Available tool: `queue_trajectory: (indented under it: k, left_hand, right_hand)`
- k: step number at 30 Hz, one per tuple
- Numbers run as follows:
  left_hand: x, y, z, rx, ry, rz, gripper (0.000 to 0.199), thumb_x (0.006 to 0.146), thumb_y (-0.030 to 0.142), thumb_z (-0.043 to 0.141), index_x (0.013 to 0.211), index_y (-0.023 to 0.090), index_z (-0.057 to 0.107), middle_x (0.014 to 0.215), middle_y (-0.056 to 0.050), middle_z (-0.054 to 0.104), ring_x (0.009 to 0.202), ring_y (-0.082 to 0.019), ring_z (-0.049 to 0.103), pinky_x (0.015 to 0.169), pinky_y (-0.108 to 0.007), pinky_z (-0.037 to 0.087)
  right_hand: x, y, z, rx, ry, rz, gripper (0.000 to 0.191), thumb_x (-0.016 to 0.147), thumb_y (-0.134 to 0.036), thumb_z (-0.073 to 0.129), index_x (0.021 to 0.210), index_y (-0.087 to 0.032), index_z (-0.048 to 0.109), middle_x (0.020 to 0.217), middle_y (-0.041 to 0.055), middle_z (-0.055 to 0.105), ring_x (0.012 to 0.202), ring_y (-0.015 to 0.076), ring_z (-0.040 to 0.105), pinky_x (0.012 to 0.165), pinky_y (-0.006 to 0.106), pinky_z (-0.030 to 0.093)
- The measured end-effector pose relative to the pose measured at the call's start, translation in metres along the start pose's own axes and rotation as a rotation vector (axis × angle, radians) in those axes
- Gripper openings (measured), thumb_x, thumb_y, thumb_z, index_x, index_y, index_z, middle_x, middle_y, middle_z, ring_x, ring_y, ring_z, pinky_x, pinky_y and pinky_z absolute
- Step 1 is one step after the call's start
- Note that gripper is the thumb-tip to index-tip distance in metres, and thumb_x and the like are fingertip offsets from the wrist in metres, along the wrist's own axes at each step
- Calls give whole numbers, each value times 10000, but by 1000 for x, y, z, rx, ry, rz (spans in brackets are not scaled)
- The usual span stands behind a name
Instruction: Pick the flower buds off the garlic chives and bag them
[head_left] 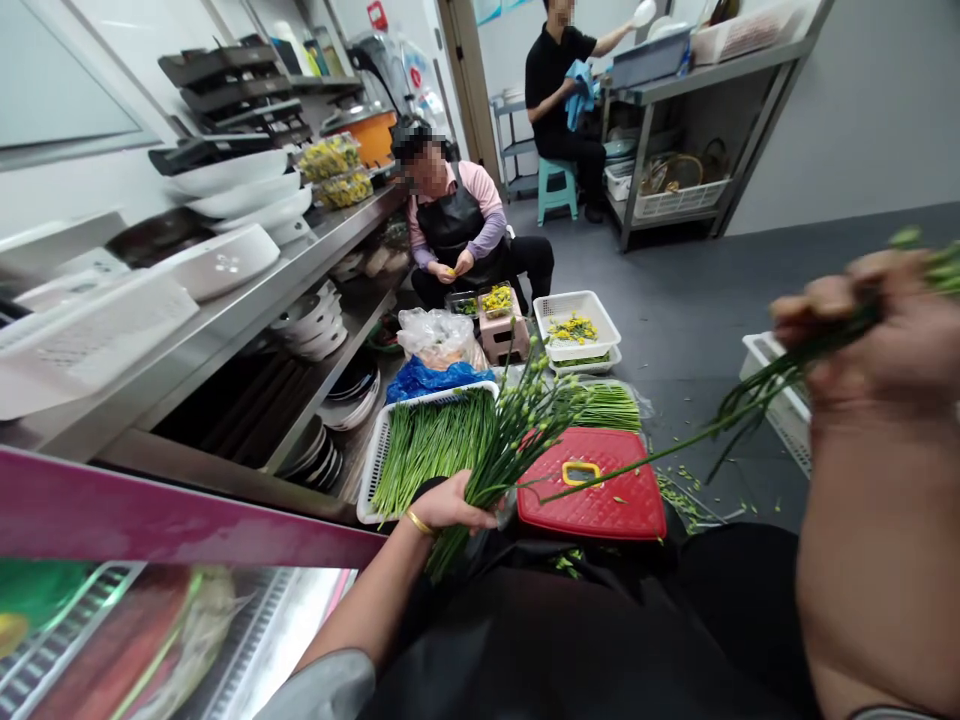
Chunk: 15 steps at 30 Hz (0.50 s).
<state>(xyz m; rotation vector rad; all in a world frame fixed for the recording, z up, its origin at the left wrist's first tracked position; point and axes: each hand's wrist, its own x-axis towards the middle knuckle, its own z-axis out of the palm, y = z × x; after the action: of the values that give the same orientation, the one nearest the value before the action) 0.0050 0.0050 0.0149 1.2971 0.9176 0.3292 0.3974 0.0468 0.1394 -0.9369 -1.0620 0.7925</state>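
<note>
The right hand (877, 330) runs off the right edge and hides most of a white plastic basket (776, 400). The scattered green scraps (682, 498) are too small to tell. The top edge cuts off the far seated person (562, 90) at the head.

Smooth, glossy green garlic-chive stems (517, 440). Red plastic board (592, 485), glossy, with a rough quilted texture. Brushed, dully shining stainless-steel counter (247, 325).
</note>
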Motion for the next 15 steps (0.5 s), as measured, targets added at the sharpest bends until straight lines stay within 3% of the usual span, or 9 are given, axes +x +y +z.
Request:
queue_trajectory:
  k: [2, 4, 10, 15]
  left_hand:
    - [-2, 0, 0, 5, -41, -18, 430, 532, 416, 846, 753, 129, 616, 537, 26, 548, 414, -86, 466, 416, -216, 344]
    - [-4, -1, 0, 16, -72, -24, 425, 540, 414, 849, 752, 122, 625, 548, 20, 553, 417, -83, 467, 416, -215, 350]
    - [-8, -9, -1, 15, -145, -76, 481, 531, 470, 859, 769, 105, 657, 566, 13, 581, 426, -69, 470, 408, -192, 371]
    - [-5, -24, 4, 47, -288, -113, 532, 423, 451, 909, 761, 113, 674, 595, 28, 603, 464, -67, 497, 413, -161, 434]
  right_hand:
    - [-5, 10, 29, 224, 74, 176, 438, 596, -534, 809, 633, -258, 471, 474, -76, 285, 380, 57, 311, 377, 233, 189]
    - [-9, 21, 50, 323, 7, 311, 456, 539, -511, 848, 614, -238, 490, 458, -101, 238, 346, 26, 176, 351, 221, 76]
    - [-18, 40, 81, 159, -312, 405, 481, 538, -538, 843, 784, -172, 653, 433, -120, 238, 361, 26, 170, 346, 203, 63]
    - [-18, 37, 106, 25, -446, 597, 586, 501, -669, 801, 692, -144, 624, 450, -115, 194, 376, 16, 143, 353, 192, 84]
